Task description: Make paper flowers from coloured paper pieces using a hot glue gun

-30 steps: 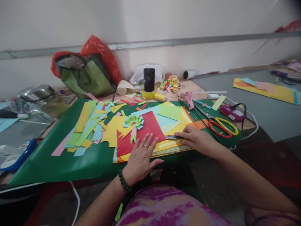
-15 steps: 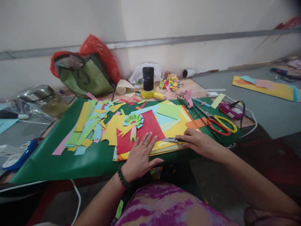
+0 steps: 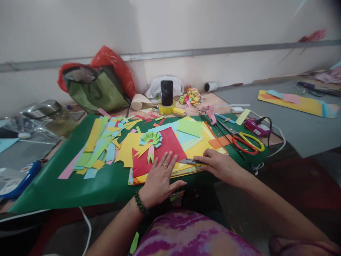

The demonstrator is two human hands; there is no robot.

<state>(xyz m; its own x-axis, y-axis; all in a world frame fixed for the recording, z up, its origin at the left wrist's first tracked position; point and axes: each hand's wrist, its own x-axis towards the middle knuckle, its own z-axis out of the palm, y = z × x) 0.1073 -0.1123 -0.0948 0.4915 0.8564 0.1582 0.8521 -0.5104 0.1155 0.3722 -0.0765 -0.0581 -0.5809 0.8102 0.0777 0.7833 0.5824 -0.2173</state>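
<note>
My left hand (image 3: 160, 177) lies flat with fingers spread across the lower edge of a red paper sheet (image 3: 170, 142). Faint curved outlines show on the sheet. My right hand (image 3: 218, 163) is closed round a slim grey metal tool with a pointed blade (image 3: 189, 161); its handle is hidden by the fingers. The blade points left, at the red sheet's right corner. A green and blue paper rosette (image 3: 151, 139) with pink and green tails rests on the red sheet, beside a jagged yellow piece (image 3: 140, 149). Beneath is a stack of coloured papers (image 3: 195, 153).
Paper strips (image 3: 99, 145) cover the left of the green sheet (image 3: 87, 193). Scissors (image 3: 245, 142) and a pink glue gun (image 3: 211, 115) lie at right. Behind stand a phone (image 3: 167, 93), yellow tape (image 3: 167, 108), a green bag (image 3: 98, 90) and a glass jar (image 3: 60, 122).
My right hand and the metal tool have shifted slightly left, closer over the red sheet's corner. The left hand stays on the sheet. The whole view has tilted up a little.
</note>
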